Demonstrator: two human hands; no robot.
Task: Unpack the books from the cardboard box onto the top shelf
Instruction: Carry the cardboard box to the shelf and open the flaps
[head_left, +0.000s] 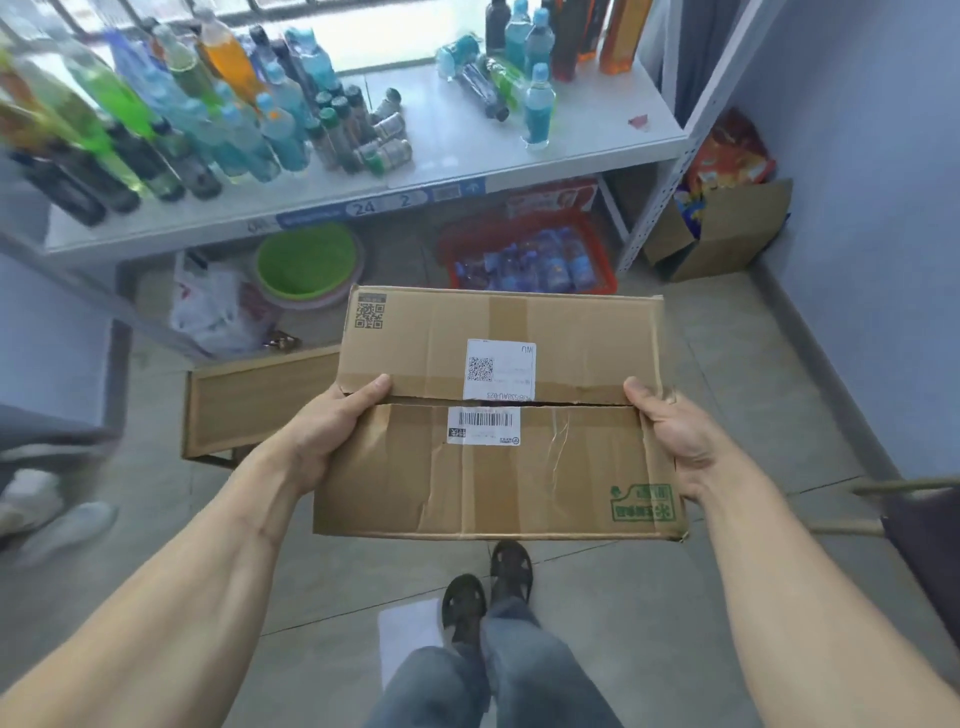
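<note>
I hold a closed cardboard box (571, 467) level in front of me, above the floor. Its two top flaps meet at a slit across the middle, with white shipping labels on them. My left hand (332, 431) grips the box's left edge, thumb on top. On the right edge sits my right hand (670, 431), gripping the same way. No books are visible; the box's inside is hidden. The white shelf (597, 130) stands ahead, its surface crowded with bottles on the left and bare toward the right.
Several drink bottles (234, 119) fill the shelf's left and back. Under it lie a green basin (306, 262), a white bag (213, 306) and a red basket (530, 260) of bottles. A second cardboard box (260, 405) lies on the floor left; an open carton (727, 234) stands right.
</note>
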